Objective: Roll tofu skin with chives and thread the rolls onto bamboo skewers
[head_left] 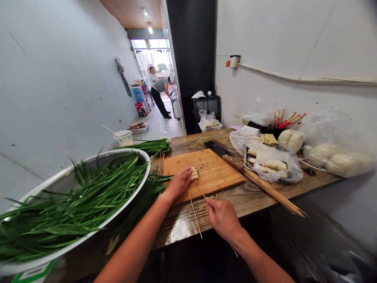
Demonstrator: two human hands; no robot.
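Note:
My left hand [180, 183] presses down on a small row of pale food pieces [194, 173] on a wooden cutting board [218, 173]. Two thin bamboo skewers [194, 212] run from those pieces toward me. My right hand [222, 217] pinches the near end of one skewer at the table's front edge. The second skewer lies free beside it, over the edge of the board.
A large metal bowl [59, 184] heaped with green chives sits at the left. A cleaver [225, 153] lies at the board's far right corner, next to a bundle of skewers [272, 190] and plastic bags of white food [273, 161]. Two people stand far down the corridor [160, 92].

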